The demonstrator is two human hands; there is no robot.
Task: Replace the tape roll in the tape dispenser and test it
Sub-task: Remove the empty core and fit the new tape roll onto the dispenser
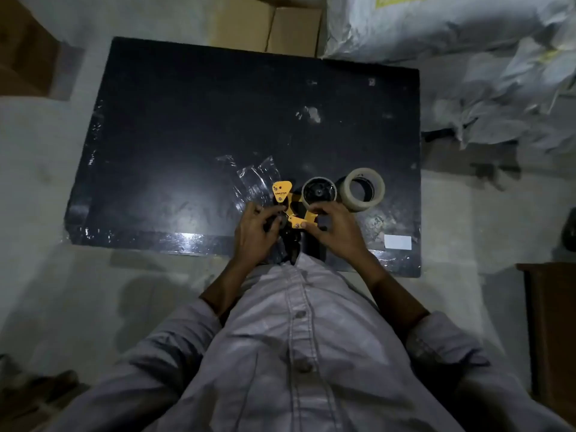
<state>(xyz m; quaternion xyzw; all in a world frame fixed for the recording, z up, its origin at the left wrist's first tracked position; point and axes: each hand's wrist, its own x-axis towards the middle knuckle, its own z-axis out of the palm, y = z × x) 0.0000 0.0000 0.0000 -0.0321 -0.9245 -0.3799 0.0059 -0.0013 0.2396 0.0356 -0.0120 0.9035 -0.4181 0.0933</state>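
A yellow and black tape dispenser (288, 202) lies at the near edge of the black table (187, 120), held between both hands. My left hand (254, 232) grips its black handle end. My right hand (335, 229) grips the yellow frame just below the hub. On the hub sits a thin, nearly spent roll (318, 192). A full pale tape roll (362, 189) stands on the table right beside it, apart from my hands.
Crumpled clear tape (255, 179) lies on the table just beyond the dispenser. A white label (397, 242) is stuck at the table's near right corner. Cardboard boxes (280, 26) stand behind the table and white sacks (467, 42) at the right.
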